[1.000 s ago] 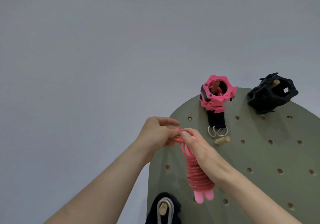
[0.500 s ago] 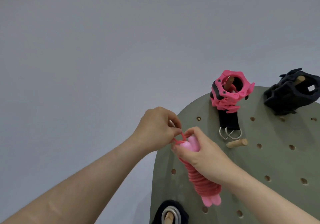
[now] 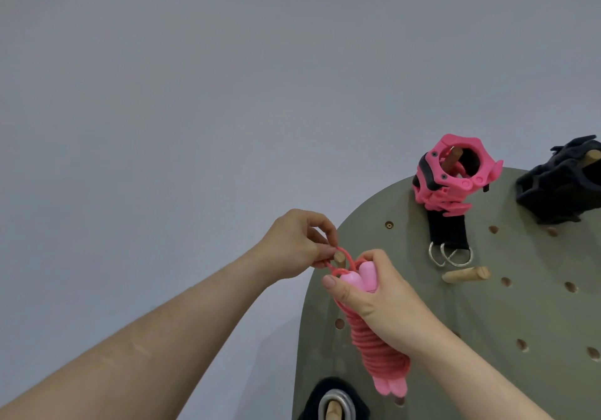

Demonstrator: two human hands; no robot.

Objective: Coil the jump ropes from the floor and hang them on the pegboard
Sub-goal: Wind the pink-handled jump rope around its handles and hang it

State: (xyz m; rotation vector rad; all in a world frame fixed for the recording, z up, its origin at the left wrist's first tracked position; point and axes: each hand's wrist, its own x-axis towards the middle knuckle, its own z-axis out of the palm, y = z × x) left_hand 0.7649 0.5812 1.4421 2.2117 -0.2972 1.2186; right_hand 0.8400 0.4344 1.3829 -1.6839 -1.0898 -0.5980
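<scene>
A pink jump rope (image 3: 379, 351) is wound into a tight bundle around its two pink handles, held upright against the green pegboard (image 3: 487, 322). My right hand (image 3: 380, 302) grips the bundle near its top, where the handle ends show. My left hand (image 3: 299, 244) pinches a small loop of the rope and holds it around the tip of a wooden peg (image 3: 339, 257) near the board's left edge.
A pink barbell collar (image 3: 455, 175) with a black strap and metal rings hangs on an upper peg. A black collar (image 3: 562, 188) hangs at top right. A bare wooden peg (image 3: 466, 275) juts out mid-board. A black strap with a ring (image 3: 333, 403) hangs at the bottom.
The view shifted left, so the board sits further right. My left hand drew the rope loop up and over the peg tip; my right hand slid up to the handle ends.
</scene>
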